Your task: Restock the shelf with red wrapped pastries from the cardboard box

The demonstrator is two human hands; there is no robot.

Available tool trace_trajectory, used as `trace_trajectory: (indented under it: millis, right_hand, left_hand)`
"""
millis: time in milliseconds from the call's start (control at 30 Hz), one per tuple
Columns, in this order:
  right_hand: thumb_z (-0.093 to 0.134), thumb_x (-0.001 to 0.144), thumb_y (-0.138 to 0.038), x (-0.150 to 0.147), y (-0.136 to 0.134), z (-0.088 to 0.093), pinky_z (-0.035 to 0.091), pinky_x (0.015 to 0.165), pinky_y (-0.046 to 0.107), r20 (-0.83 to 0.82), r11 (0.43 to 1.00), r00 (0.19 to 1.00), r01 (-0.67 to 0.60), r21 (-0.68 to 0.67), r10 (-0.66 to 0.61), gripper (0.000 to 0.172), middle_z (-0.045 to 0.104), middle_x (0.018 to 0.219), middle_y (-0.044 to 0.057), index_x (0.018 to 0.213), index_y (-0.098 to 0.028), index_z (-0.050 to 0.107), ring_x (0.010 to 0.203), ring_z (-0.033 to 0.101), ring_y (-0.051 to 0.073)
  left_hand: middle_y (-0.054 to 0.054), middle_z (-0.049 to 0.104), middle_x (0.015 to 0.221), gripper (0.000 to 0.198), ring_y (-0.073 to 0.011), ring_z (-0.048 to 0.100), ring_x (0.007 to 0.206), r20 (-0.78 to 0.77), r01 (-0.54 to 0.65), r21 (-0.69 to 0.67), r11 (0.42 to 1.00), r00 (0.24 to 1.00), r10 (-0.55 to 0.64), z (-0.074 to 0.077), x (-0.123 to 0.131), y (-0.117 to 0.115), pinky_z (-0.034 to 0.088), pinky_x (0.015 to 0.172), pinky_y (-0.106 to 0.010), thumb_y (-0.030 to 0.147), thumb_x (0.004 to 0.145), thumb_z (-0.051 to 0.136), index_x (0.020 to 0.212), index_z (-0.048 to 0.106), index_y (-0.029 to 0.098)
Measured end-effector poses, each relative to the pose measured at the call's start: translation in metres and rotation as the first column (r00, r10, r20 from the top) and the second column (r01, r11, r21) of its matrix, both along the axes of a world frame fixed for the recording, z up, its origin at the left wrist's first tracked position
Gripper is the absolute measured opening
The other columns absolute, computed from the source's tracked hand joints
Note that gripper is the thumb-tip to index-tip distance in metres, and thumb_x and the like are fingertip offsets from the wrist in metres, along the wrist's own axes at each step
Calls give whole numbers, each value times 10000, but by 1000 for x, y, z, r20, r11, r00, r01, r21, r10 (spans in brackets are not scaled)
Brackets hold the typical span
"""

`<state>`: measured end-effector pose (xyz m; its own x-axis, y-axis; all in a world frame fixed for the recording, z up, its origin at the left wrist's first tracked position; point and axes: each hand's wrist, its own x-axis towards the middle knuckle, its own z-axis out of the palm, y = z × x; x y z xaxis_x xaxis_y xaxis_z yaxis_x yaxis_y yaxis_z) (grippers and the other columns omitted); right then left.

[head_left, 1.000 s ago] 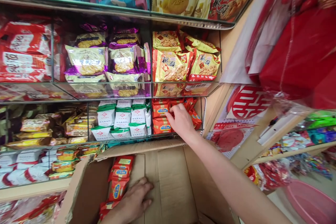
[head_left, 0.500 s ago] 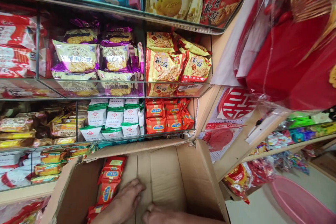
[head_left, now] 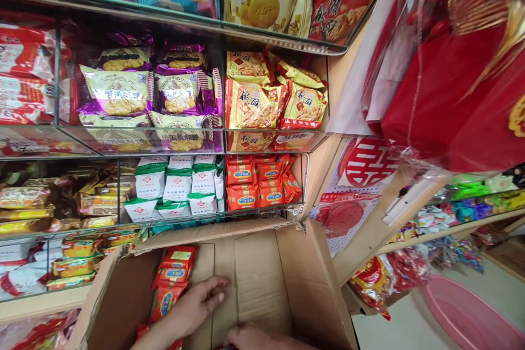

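Note:
My left hand (head_left: 200,306) reaches into an open cardboard box (head_left: 262,279). Its thumb and fingers are apart above the box floor, and it holds nothing. Just left of it, small red snack packets (head_left: 174,265) with blue labels lie in a row along the box's left side. My right hand (head_left: 252,336) is low in the box at the bottom edge of the picture, its fingers curled. A sliver of red and blue shows by its fingertips, too cut off to make out.
Behind the box, glass-fronted shelves hold purple-edged cookie packs (head_left: 118,90), yellow-and-red cookie packs (head_left: 254,104), white-and-green packets (head_left: 177,183) and red packets (head_left: 241,196). Red wrapped goods (head_left: 447,87) hang at the upper right. A pink basin (head_left: 471,311) stands at the lower right.
My left hand's thumb and fingers have spread apart. My right hand has shifted slightly lower, and a red and blue sliver now shows at its fingertips.

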<state>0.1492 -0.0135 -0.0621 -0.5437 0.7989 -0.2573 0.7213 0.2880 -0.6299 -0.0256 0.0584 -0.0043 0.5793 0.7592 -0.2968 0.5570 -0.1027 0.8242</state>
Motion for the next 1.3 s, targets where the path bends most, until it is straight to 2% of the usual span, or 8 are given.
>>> trace_trajectory:
  millis: [167,300,467,700,900,1067,1167,1300]
  right_hand:
    - [450,795,-262,20,11,36,436,625,236,-213,954,934,300,26,-288,245,703,837,46,882,-197,670,744,633,173]
    - [423,838,-378,35,21,67,456,637,262,-534,842,672,512,-167,-514,315,672,813,57,904,-146,627,739,609,166]
    - [622,700,-489,38,14,84,462,570,254,-704,769,345,444,-460,-620,403,645,784,23,938,-166,585,648,588,136]
    - [674,657,-456,35,11,89,454,564,249,-718,743,274,462,-485,-640,363,639,699,8,855,-159,607,594,567,118]
    - [616,716,-417,31,7,75,503,677,318,-712,766,418,586,-263,-564,420,628,984,99,1049,-171,544,804,613,190]
    - [660,717,-331,36,-7,93,445,905,403,-288,849,945,276,451,-155,578,398,1358,93,1249,-250,449,1160,453,265]
    - [465,857,-219,41,-10,104,491,807,397,-37,766,995,93,636,-89,339,583,1182,68,1191,-238,520,968,581,235]
    - [449,867,-186,61,-1,124,516,759,347,-140,543,985,174,822,-104,279,658,1050,96,1114,-151,574,909,621,203]
  left_hand:
    - [-68,638,1080,620,-201,591,939,142,9,-180,984,990,17,14,6,-5,450,827,-333,572,638,627,1134,518,217]
    - [-44,677,847,457,-164,617,755,242,18,-310,951,968,61,35,15,-12,450,630,-263,538,662,632,922,588,164]
    - [-39,688,833,391,-139,620,712,308,-96,-384,918,924,226,53,25,-13,419,607,-234,488,686,640,889,581,159]
    - [-54,697,873,407,-155,634,735,355,-145,-403,904,885,300,54,27,-17,420,602,-235,476,659,672,897,582,159]
    - [-4,684,724,389,-124,621,605,332,-190,-417,889,878,344,43,26,-15,354,492,-198,513,672,638,840,574,169]
    - [8,660,584,392,-89,559,453,278,-233,-472,850,876,394,36,25,-10,246,415,-177,537,672,617,742,550,157]
    - [-21,665,584,416,-99,554,450,275,-192,-513,837,887,372,39,23,-10,235,412,-188,556,689,585,723,569,142]
    - [-59,681,735,531,-120,577,561,316,-141,-536,833,881,352,45,22,-11,296,464,-209,630,748,432,798,608,132]
